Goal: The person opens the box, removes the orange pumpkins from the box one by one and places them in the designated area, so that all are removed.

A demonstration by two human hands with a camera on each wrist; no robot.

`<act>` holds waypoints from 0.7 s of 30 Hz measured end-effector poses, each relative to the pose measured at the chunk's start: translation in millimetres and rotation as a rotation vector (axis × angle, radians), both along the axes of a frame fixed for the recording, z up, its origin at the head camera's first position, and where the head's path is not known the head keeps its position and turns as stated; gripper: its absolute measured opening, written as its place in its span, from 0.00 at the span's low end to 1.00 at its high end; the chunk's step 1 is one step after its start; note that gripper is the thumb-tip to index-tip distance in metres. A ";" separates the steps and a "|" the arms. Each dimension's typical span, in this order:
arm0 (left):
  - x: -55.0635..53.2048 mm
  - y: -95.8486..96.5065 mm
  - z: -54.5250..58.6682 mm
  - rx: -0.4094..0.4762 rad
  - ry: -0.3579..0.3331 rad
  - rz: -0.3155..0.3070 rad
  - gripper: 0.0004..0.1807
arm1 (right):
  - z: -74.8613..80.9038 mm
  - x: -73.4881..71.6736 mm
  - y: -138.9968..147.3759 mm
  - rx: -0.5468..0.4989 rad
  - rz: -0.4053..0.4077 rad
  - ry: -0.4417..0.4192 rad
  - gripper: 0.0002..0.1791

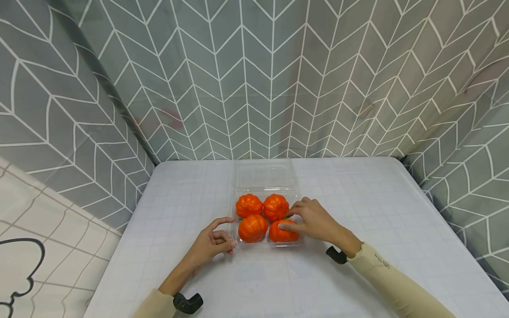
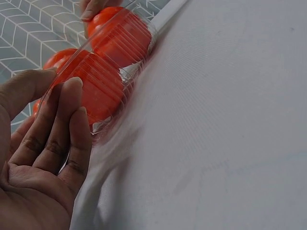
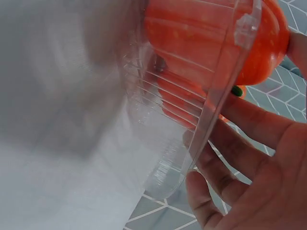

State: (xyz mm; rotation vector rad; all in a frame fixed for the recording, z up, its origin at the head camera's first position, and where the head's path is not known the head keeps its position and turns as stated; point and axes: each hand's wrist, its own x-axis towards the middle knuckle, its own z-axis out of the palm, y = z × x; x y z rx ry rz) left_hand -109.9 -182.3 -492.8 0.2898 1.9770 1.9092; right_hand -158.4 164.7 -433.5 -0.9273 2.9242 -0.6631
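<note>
Several orange pumpkins (image 1: 252,228) sit in two rows in a clear plastic container (image 1: 287,244). Its hinged lid (image 1: 264,175) lies folded back on the far side. My right hand (image 1: 316,223) grips the front-right pumpkin (image 1: 284,235), thumb on its near side and index finger by the green stem (image 3: 236,91). In the right wrist view the other fingers lie along the container's outer wall (image 3: 192,143). At the left edge of the container, my left hand (image 1: 208,243) holds the rim, thumb at the top and fingertips (image 2: 74,86) against the ribbed side wall.
A white cloth covers the table (image 1: 179,190). Grey curtains (image 1: 258,88) with white zigzag lines stand behind it and at both sides. A pale gridded cloth (image 1: 47,247) hangs at the left. Each wrist wears a black strap (image 1: 188,303).
</note>
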 end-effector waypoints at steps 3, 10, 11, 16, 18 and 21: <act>-0.1 0.3 -0.2 0.001 -0.007 0.001 0.39 | -1.0 0.3 -0.7 0.016 0.012 -0.011 0.28; -0.3 0.5 -0.6 0.005 -0.015 -0.003 0.39 | -0.9 3.3 -0.6 0.025 0.045 -0.104 0.28; -0.3 0.5 -0.5 0.005 -0.014 -0.002 0.39 | -1.1 3.8 -0.3 0.024 0.050 -0.105 0.28; -0.6 0.4 -0.1 0.006 -0.011 -0.002 0.39 | -2.8 5.1 -0.9 -0.024 0.068 -0.098 0.27; -0.7 0.6 -0.2 0.008 -0.011 -0.002 0.39 | -4.0 6.1 -2.7 -0.038 0.064 -0.110 0.27; -1.1 1.0 -0.7 0.011 -0.010 -0.002 0.39 | -4.8 8.0 -7.2 -0.040 0.048 -0.134 0.30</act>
